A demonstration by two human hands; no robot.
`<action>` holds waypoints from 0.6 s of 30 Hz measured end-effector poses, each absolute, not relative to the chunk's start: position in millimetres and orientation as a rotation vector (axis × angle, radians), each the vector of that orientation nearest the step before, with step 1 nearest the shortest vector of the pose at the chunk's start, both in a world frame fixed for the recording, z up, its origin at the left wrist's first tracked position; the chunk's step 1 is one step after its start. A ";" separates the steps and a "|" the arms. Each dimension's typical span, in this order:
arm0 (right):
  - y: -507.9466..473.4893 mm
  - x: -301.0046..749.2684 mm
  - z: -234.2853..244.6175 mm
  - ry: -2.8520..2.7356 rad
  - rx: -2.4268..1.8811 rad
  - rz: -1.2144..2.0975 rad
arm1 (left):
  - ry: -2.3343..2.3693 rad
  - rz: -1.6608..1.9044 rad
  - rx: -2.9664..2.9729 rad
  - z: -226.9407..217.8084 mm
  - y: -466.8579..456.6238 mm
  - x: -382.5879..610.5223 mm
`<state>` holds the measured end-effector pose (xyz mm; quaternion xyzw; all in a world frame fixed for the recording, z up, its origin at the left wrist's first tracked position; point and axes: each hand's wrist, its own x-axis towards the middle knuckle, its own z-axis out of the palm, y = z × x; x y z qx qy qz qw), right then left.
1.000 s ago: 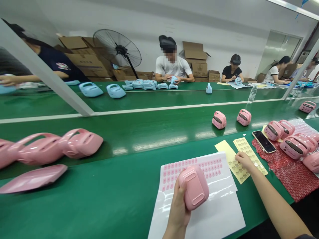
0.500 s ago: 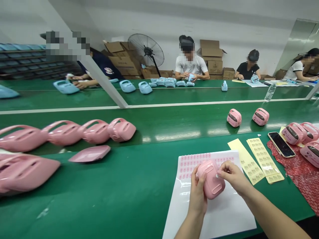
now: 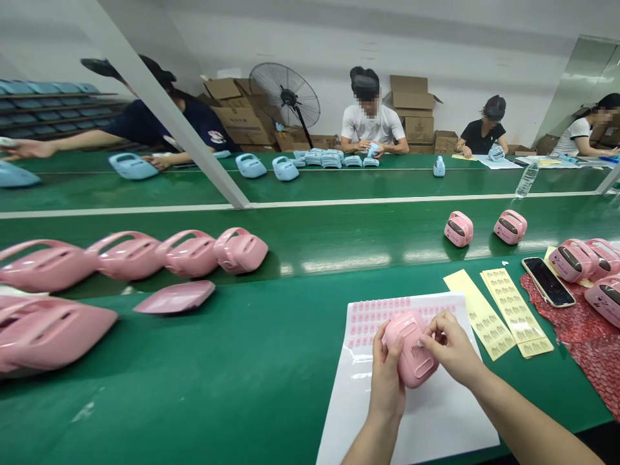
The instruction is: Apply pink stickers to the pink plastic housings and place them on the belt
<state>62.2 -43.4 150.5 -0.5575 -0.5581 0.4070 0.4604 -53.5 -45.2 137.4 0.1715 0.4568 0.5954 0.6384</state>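
Observation:
My left hand [image 3: 386, 381] is closed around a rounded pink plastic casing [image 3: 417, 373], held tilted above a white sheet. My right hand [image 3: 453, 349] is in a pinch at the casing's right side, fingertips against its flat face. A tiny whitish bit shows at those fingertips, too small to name. Small dark print lies on the casing between two raised oblong ridges. Under both hands is the white sheet [image 3: 358, 400], with rows of small pink stickers [image 3: 375, 313] along its top part.
Yellow sticker sheets [image 3: 513, 310], a phone [image 3: 547, 282] and red bubble wrap [image 3: 576, 329] lie to the right. Finished-looking pink casings [image 3: 458, 229] stand beyond. Pink handled shells [image 3: 191, 254] line the left, near a loose pink panel [image 3: 174, 298]. Co-workers sit across the green table [image 3: 217, 387].
Dark print now shows on the casing's face beside my right fingertips, where a whitish spot was before. At the far left, a co-worker's arm has stretched out leftward.

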 end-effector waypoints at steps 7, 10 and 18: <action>-55.3 55.0 149.7 -1.540 -1.241 0.632 | 1.068 1.358 0.410 135.8 -46.4 -52.9; -48.9 63.9 156.8 -1.438 -1.180 0.634 | 1.091 1.384 0.412 133.0 -47.0 -56.1; 29.4 63.0 110.5 -1.850 -1.330 0.240 | 0.978 1.348 0.203 122.5 -52.5 -79.5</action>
